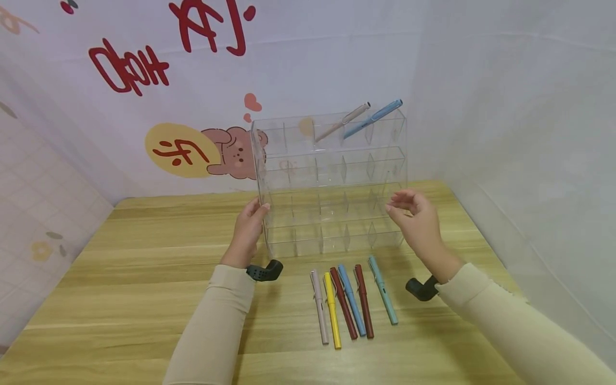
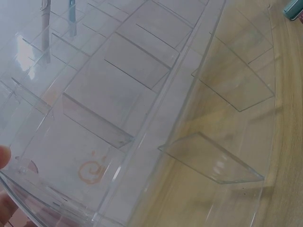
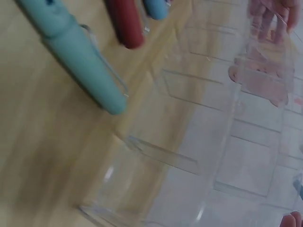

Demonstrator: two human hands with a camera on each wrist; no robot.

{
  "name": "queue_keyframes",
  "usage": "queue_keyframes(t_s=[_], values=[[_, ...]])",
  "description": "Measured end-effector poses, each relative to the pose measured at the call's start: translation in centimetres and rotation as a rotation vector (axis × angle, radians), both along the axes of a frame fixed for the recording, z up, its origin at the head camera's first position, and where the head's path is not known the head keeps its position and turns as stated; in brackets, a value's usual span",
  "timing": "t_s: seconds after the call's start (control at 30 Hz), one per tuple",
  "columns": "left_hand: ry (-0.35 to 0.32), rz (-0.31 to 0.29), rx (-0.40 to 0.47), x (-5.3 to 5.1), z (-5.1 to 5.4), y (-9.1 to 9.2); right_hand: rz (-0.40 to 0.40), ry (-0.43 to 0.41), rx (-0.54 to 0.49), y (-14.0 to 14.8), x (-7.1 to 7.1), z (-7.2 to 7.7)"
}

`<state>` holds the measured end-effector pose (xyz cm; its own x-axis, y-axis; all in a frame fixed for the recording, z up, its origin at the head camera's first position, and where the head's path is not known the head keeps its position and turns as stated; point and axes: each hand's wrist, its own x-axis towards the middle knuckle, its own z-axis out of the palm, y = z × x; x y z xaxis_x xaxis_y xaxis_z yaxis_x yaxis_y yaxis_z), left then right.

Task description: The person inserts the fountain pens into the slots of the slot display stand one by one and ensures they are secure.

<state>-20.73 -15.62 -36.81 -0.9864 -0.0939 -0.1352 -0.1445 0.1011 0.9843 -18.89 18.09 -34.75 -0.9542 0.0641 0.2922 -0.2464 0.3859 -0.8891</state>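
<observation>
A clear acrylic pen rack (image 1: 332,219) with several tiers of compartments stands upright on the table. My left hand (image 1: 248,227) grips its left side edge, thumb in front and fingers behind. Beside the lower right part of the rack, my right hand (image 1: 417,222) hovers with bent fingers and a gap to the thumb; nothing shows between them. In the top tier lean a beige pen (image 1: 343,122) and a blue pen (image 1: 372,118). On the table before the rack lie a pale pink pen (image 1: 320,307), a yellow pen (image 1: 332,311) and a teal pen (image 1: 383,291).
Between the yellow and teal pens lie a dark red pen (image 1: 344,303), another blue pen (image 1: 353,301) and a second dark red pen (image 1: 364,302). A white printed cloth (image 1: 481,96) hangs behind the wooden table (image 1: 144,283).
</observation>
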Motion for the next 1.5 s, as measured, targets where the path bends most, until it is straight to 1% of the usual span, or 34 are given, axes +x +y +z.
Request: queue_keyframes(t_s=[0.17, 0.27, 0.37, 0.53, 0.77, 0.9, 1.03, 1.13, 1.2, 1.3, 1.5], values=[[-0.007, 0.011, 0.005, 0.0, 0.0, 0.0, 0.059, -0.076, 0.064, 0.1, 0.9, -1.5], [-0.010, 0.013, 0.010, -0.1, 0.0, -0.1, 0.090, -0.128, 0.118, 0.0, 1.2, -2.3], [-0.011, 0.013, 0.011, -0.1, 0.1, -0.2, 0.118, -0.161, 0.157, -0.1, 1.4, -2.9], [-0.012, 0.014, 0.012, -0.1, 0.1, -0.2, 0.154, -0.191, 0.206, -0.3, 1.8, -3.6], [-0.009, 0.006, 0.015, -0.1, 0.0, -0.2, 0.188, -0.272, 0.305, -0.3, 2.1, -4.7], [-0.004, 0.005, 0.017, -0.2, -0.2, -0.1, 0.232, -0.306, 0.338, -0.3, 2.2, -5.4], [-0.005, 0.000, 0.015, -0.2, -0.2, -0.1, 0.258, -0.362, 0.355, -0.3, 2.1, -6.0], [-0.008, -0.002, 0.013, -0.1, -0.2, -0.1, 0.268, -0.396, 0.375, -0.4, 2.0, -6.3], [-0.009, -0.003, 0.012, -0.1, -0.2, -0.1, 0.281, -0.403, 0.390, -0.4, 2.0, -6.4], [-0.009, -0.002, 0.014, -0.1, -0.3, -0.1, 0.294, -0.409, 0.420, -0.6, 2.0, -6.3], [0.003, -0.004, 0.016, -0.2, -0.4, -0.1, 0.315, -0.467, 0.444, -1.0, 2.0, -6.1]])
